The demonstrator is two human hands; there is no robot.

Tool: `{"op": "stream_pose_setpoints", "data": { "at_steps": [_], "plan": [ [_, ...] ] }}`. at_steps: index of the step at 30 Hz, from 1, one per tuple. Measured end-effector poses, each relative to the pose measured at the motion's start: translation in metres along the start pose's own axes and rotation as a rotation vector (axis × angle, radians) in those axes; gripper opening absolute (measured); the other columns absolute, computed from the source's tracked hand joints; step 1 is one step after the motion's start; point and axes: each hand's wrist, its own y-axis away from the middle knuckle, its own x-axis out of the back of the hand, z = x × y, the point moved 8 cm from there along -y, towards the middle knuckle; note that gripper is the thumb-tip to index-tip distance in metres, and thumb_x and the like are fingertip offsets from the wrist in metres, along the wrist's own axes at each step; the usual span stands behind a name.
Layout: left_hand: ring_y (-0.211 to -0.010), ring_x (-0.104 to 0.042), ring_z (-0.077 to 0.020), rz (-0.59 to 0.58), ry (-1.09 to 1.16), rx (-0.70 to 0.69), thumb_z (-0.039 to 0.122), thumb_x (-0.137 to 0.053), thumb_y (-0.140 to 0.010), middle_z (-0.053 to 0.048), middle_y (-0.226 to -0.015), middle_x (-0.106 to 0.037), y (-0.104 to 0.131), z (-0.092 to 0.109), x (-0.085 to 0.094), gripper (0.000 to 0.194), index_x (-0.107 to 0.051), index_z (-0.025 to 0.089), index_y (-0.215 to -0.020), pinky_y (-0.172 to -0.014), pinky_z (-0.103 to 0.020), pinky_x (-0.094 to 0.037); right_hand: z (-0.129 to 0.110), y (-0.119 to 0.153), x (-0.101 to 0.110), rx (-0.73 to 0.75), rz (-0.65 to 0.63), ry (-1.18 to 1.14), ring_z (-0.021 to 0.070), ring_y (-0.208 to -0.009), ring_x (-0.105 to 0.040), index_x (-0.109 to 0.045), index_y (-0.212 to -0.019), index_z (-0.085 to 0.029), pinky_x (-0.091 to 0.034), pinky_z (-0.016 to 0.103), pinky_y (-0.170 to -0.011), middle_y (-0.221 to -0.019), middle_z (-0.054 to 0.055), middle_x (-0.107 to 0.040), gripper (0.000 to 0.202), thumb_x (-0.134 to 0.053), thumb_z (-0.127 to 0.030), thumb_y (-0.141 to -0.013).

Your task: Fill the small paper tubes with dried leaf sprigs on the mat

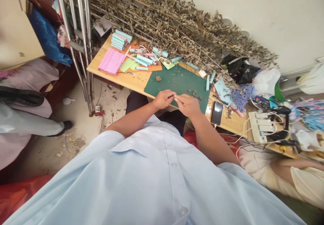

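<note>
two bare hands met over the near edge of the green mat [177, 76], with a small dark bit [171, 96] between their fingertips. the left hand [162, 100] had thumb and fingers together on one end of it; the right hand [189, 105] seemed clamped on the other, though the fingertips hid most of that end. what the bit was made of could not be told.

it looked very light, probably dry and brittle, more likely to crumble than slip. a soft hold by its ends, with the pads of thumb and forefinger, would suit it; a hard squeeze at the middle might break it.

taking the hands as the clock's centre, a brown clump [158, 79] lay on the mat near eleven, and loose crumbs [194, 92] between two and three. two blue rolls [208, 82] sat at two, by the mat's edge. the phone [217, 113] lay between three and four, on the table [131, 79]. dried stalks [164, 19] spread across twelve, and pink paper [111, 61] lay at ten.
</note>
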Motion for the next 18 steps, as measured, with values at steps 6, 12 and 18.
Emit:
{"op": "stream_pose_setpoints", "data": {
  "at_steps": [6, 12, 18],
  "plan": [
    [-0.088, -0.067, -0.019, -0.007, 0.011, 0.013, 0.033, -0.053, -0.102, -0.009, -0.094, -0.074, 0.001, -0.001, 0.0, 0.029, -0.076, 0.017, -0.105, -0.083, -0.033, -0.053, -0.004, -0.008, 0.002, -0.026, -0.016, 0.04, 0.0211, -0.098, -0.072, -0.08, -0.11, -0.027, -0.052, 0.028, -0.082, -0.108, 0.006, -0.079, 0.035, -0.046, -0.037, -0.106],
    [-0.087, -0.067, -0.0191, 0.0, -0.004, 0.005, 0.041, -0.053, -0.104, -0.009, -0.089, -0.073, 0.0, -0.001, 0.0, 0.034, -0.076, 0.016, -0.104, -0.082, -0.032, -0.052, 0.0, -0.005, 0.009, -0.04, 0.035, -0.132, 0.022, -0.102, -0.073, -0.08, -0.115, -0.025, -0.055, 0.032, -0.09, -0.114, 0.007, -0.079, 0.033, -0.051, -0.038, -0.104],
    [-0.087, -0.067, -0.0191, 0.013, -0.017, 0.012, 0.048, -0.055, -0.104, -0.01, -0.091, -0.074, 0.0, -0.002, 0.0, 0.038, -0.077, 0.017, -0.105, -0.083, -0.033, -0.053, 0.022, 0.003, 0.002, -0.313, 0.152, -0.37, 0.0225, -0.086, -0.076, -0.078, -0.102, -0.021, -0.06, 0.035, -0.084, -0.095, 0.007, -0.079, 0.027, -0.059, -0.041, -0.096]
  ]
}}
